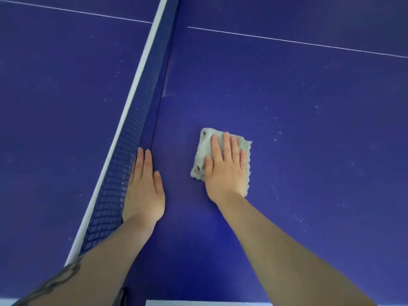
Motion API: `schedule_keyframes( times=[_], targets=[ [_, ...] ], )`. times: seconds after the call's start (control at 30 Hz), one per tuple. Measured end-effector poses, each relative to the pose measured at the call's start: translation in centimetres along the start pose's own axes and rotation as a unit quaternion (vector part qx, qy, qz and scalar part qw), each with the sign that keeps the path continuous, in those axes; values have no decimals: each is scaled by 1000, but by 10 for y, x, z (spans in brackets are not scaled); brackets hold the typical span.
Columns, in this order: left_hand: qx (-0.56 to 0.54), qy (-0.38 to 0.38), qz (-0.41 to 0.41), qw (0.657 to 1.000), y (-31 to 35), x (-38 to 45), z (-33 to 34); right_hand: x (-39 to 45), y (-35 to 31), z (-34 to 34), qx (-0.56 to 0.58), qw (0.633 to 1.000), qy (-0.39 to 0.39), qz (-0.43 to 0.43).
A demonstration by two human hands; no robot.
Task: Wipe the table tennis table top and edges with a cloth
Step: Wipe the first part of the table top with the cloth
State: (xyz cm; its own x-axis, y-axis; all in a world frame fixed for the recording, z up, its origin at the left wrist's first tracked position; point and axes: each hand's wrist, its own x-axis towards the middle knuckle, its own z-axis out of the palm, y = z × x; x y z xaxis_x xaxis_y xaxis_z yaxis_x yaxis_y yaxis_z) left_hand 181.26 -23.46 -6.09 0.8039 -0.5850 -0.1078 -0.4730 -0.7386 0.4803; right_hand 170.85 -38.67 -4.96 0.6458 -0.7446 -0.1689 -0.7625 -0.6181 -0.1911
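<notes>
Beside the cloth (202,151), the net (123,155).

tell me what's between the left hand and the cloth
Only bare blue table top, in the head view. The left hand lies flat by the net; the right hand presses the cloth.

Even soft light, faint shadows, slight softness, wide-angle bending at edges

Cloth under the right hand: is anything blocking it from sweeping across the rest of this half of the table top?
Nothing visible does. The right hand presses flat on the cloth, and the table top ahead and to its right holds only pale specks. The net and left hand sit to its left.
</notes>
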Motion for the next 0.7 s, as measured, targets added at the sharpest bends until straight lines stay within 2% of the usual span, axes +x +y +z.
schedule_keyframes(
  times=[0.1, 0.23, 0.3, 0.37, 0.43, 0.5, 0.6, 0.7],
  targets=[
    [-16, -5, 50, 999, 1, -6, 0, -59, -12, 7, 21, 999, -15, -31],
    [69, 0, 100, 993, -1, -25, 2, -65, -3, 4, -18, 992, -38, -121],
    [87, -5, 106, 991, -1, -35, 3, -52, 30, -4, -54, 993, -34, -101],
    [105, -5, 119, 987, -1, -45, 4, -57, 71, -9, -68, 997, -26, -28],
    [122, -9, 128, 984, 0, -54, 6, -89, 97, -9, -56, 998, -8, 17],
    [132, -12, 141, 981, 2, -66, 10, -133, 92, 3, -49, 998, 17, 32],
    [150, -29, 178, 972, 7, -88, 18, -164, 57, 21, -30, 999, 30, -6],
    [164, -26, 185, 969, 11, -99, 22, -145, 48, 14, -21, 997, -5, -78]
  ],
)
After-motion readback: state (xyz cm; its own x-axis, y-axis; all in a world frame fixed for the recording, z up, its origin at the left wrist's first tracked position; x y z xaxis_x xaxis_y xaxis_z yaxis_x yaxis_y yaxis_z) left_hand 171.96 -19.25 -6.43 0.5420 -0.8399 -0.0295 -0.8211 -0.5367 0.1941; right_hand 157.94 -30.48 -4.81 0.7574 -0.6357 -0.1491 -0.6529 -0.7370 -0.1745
